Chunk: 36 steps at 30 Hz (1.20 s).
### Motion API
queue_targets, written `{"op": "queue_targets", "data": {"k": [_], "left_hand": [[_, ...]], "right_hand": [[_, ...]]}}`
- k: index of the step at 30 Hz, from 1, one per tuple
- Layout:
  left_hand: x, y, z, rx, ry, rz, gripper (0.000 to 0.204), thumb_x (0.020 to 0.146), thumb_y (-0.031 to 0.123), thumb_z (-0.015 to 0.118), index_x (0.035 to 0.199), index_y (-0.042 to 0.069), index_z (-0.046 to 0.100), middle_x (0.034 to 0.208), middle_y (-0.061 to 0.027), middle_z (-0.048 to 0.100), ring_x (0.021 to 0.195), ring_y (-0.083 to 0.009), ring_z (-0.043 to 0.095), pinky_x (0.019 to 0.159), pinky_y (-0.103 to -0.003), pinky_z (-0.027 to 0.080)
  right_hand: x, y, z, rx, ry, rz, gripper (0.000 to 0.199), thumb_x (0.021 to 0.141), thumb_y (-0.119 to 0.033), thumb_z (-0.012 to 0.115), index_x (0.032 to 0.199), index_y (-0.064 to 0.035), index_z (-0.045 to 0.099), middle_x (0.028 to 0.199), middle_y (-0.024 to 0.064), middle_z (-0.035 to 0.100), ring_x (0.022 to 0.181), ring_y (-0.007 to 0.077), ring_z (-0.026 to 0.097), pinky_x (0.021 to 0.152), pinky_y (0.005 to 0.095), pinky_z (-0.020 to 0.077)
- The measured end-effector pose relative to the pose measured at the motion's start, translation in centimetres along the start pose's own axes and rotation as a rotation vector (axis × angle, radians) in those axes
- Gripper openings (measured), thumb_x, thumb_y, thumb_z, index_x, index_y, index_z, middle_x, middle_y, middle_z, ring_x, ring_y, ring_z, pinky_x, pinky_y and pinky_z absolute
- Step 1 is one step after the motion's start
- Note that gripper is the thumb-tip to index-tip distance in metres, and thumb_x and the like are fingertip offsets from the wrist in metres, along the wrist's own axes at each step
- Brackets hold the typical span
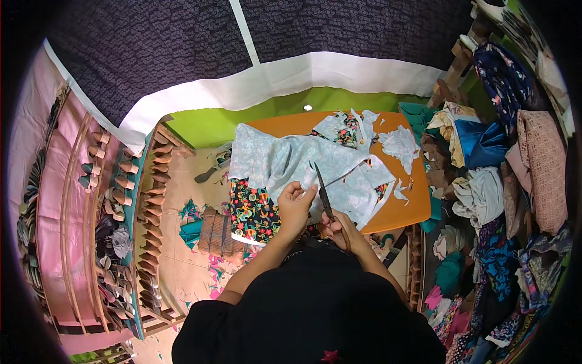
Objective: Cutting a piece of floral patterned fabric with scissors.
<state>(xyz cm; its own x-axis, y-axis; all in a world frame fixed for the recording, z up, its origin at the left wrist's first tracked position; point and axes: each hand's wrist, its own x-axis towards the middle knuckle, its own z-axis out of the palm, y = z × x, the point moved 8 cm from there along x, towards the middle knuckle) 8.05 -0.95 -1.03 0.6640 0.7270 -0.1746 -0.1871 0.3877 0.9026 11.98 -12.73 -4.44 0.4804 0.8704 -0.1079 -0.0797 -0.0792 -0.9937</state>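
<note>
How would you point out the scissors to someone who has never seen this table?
Find the orange table in the middle, covered with pale blue cloth. At its near edge are the person's two hands; the scissors rise from the right hand, beside the left hand pinching the cloth. They are the only dark, thin, pointed thing among soft fabric.

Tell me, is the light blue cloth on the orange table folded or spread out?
Spread out, loosely. The light blue cloth lies rumpled across the orange table, its flowered side showing at the near edge.

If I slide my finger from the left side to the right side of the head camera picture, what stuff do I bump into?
Wooden rack of thread cones → left hand pinching pale blue cloth → scissors in right hand → heap of folded fabrics.
</note>
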Motion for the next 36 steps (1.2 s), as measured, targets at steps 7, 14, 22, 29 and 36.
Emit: {"op": "queue_targets", "data": {"k": [7,14,22,29,36], "left_hand": [[0.1,-0.3,-0.4,-0.017,0.007,0.017,0.015,0.074,0.004,0.062,0.075,0.004,0.048,0.062,0.0037,0.048,0.049,0.0001,0.038,0.043,-0.014,0.027],[0.2,0.0,-0.9,0.003,0.073,0.078,0.017,0.072,0.001,0.064,0.074,0.003,0.047,0.071,0.0006,0.047,0.061,-0.0036,0.043,0.055,-0.016,0.035],[0.4,0.5,-1.0,0.111,0.070,0.194,0.019,0.070,0.001,0.064,0.072,0.002,0.046,0.072,0.0013,0.040,0.068,-0.0049,0.039,0.062,-0.017,0.035],[0.5,0.5,-1.0,0.104,0.075,0.197,0.020,0.070,0.002,0.065,0.072,0.002,0.045,0.072,0.0011,0.039,0.068,-0.0047,0.038,0.062,-0.017,0.035],[0.3,0.7,-0.9,0.144,0.062,0.177,0.019,0.070,0.002,0.066,0.072,0.002,0.047,0.071,0.0013,0.041,0.066,-0.0043,0.038,0.060,-0.016,0.035]], "right_hand": [[0.1,-0.9,-0.3,-0.112,0.028,0.040,0.074,0.060,-0.076,0.040,0.073,-0.0038,0.037,0.060,-0.0024,0.033,0.050,0.0061,0.032,0.044,0.0201,0.0279],[-0.1,-1.7,-0.3,-0.211,-0.014,0.008,0.077,0.059,-0.078,0.037,0.075,-0.0022,0.040,0.061,-0.0005,0.034,0.055,0.0086,0.033,0.047,0.0223,0.0292],[0.2,-1.2,-0.3,-0.225,0.013,-0.012,0.080,0.057,-0.080,0.029,0.072,-0.0017,0.039,0.059,0.0009,0.036,0.053,0.0097,0.038,0.047,0.0226,0.0329],[0.4,-0.8,-0.3,-0.243,0.034,0.030,0.079,0.058,-0.080,0.028,0.068,-0.0025,0.037,0.056,0.0007,0.038,0.050,0.0089,0.037,0.045,0.0221,0.0324],[0.2,-1.8,-0.2,-0.106,-0.026,0.076,0.077,0.058,-0.080,0.033,0.071,-0.0042,0.037,0.057,-0.0018,0.033,0.052,0.0075,0.036,0.046,0.0211,0.0311]]}}
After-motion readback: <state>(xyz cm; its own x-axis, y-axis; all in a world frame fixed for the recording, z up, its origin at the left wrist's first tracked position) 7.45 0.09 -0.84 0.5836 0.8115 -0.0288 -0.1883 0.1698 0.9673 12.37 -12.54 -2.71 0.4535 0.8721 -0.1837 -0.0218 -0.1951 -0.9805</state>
